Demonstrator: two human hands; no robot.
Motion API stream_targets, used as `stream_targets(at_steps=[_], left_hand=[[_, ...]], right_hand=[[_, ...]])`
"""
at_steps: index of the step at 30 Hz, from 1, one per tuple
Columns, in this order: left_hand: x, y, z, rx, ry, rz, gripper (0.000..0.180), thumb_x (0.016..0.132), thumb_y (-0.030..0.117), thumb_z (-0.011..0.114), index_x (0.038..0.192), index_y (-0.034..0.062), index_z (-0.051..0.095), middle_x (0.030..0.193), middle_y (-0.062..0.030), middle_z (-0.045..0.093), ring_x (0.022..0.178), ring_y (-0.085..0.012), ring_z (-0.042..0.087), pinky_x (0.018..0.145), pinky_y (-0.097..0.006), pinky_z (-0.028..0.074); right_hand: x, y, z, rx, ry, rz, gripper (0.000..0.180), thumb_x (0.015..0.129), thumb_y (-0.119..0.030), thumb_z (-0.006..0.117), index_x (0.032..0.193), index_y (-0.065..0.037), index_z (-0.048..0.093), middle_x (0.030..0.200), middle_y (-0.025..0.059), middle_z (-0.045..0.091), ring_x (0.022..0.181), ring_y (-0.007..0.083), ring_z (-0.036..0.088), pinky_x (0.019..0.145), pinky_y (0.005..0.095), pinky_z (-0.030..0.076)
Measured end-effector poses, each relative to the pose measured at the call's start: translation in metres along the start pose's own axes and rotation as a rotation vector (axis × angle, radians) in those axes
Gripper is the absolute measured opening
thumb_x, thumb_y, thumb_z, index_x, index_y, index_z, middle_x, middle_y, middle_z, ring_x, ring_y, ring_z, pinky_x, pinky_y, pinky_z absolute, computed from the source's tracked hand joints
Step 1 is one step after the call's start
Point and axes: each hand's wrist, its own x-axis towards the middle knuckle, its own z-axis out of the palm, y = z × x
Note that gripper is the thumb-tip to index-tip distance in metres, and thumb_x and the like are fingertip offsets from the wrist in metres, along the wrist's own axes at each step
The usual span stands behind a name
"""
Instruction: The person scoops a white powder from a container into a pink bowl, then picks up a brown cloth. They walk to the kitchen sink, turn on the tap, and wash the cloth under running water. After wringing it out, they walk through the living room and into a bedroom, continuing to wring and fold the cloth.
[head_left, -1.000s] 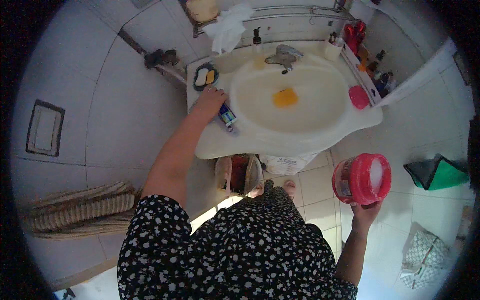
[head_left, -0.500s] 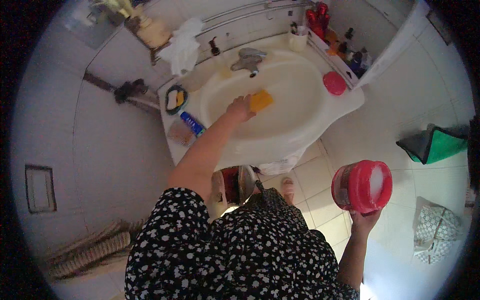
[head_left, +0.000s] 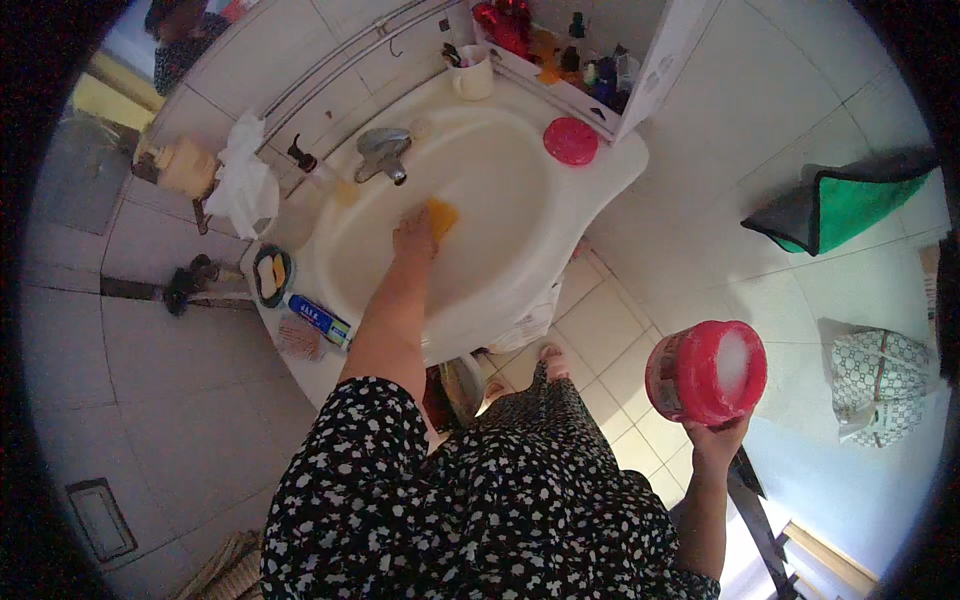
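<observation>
My left hand (head_left: 411, 241) reaches into the white washbasin (head_left: 500, 205), its fingers closed on a yellow sponge (head_left: 442, 217) against the basin's inner surface. On the right, clear of the basin, my right hand (head_left: 718, 440) grips a red plastic tub (head_left: 690, 375) from below. White powder (head_left: 733, 360) shows in the tub's uncovered mouth, which is tilted to the side. The chrome faucet (head_left: 385, 152) stands at the back of the basin, just beyond my left hand. A round red lid (head_left: 570, 141) lies on the basin's right rim.
On the left counter lie a soap dish (head_left: 271, 275) and a blue toothpaste tube (head_left: 318, 319). A pump bottle (head_left: 312, 172) and a white cup (head_left: 472, 75) stand behind. A mirrored cabinet (head_left: 640, 75) juts out at the back right; a green-and-grey cloth (head_left: 840, 205) hangs on the right wall.
The view has turned, so the basin sits further left. My left hand has shifted with the sponge toward the faucet side of the basin. The tub stays in my right hand.
</observation>
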Motion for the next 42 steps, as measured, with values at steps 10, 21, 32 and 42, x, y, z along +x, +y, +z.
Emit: stream_targets(at_steps=[10, 21, 32, 42], left_hand=[[-0.032, 0.000, -0.071, -1.051, -0.468, -0.009, 0.067, 0.075, 0.035, 0.068, 0.131, 0.0086, 0.042, 0.116, -0.0054, 0.057, 0.096, -0.0170, 0.059, 0.083, -0.031, 0.046], [-0.247, -0.067, -0.167, -1.553, -0.150, -0.091, 0.062, 0.083, 0.031, 0.062, 0.135, 0.0063, 0.039, 0.119, -0.0049, 0.054, 0.109, -0.0148, 0.049, 0.096, -0.030, 0.036], [-0.358, -0.134, -0.043, -1.160, 0.487, -0.421, 0.074, 0.075, 0.018, 0.069, 0.139, 0.0048, 0.033, 0.117, -0.0156, 0.053, 0.105, -0.0253, 0.053, 0.094, -0.035, 0.040], [-0.367, -0.135, -0.036, -0.604, 0.392, -0.306, 0.083, 0.069, 0.015, 0.072, 0.140, 0.0085, 0.031, 0.130, -0.0169, 0.046, 0.124, -0.0348, 0.039, 0.110, -0.047, 0.018]], right_hand=[[0.029, 0.017, 0.017, -0.054, -0.197, -0.090, 0.110, 0.049, -0.015, 0.091, 0.139, -0.007, 0.027, 0.135, 0.0102, 0.041, 0.121, 0.0241, 0.045, 0.099, 0.0390, 0.042], [0.056, -0.011, 0.129, 0.067, -0.707, -0.208, 0.106, 0.055, -0.019, 0.089, 0.141, -0.007, 0.027, 0.137, 0.0110, 0.040, 0.125, 0.0242, 0.042, 0.103, 0.0402, 0.037], [0.039, -0.019, 0.190, 0.059, -0.989, -0.234, 0.106, 0.054, -0.016, 0.089, 0.140, -0.006, 0.028, 0.136, 0.0100, 0.041, 0.123, 0.0229, 0.044, 0.102, 0.0385, 0.038], [0.023, -0.013, 0.224, 0.095, -1.131, -0.269, 0.110, 0.054, -0.014, 0.088, 0.142, -0.005, 0.024, 0.137, 0.0110, 0.039, 0.124, 0.0232, 0.043, 0.103, 0.0391, 0.038]])
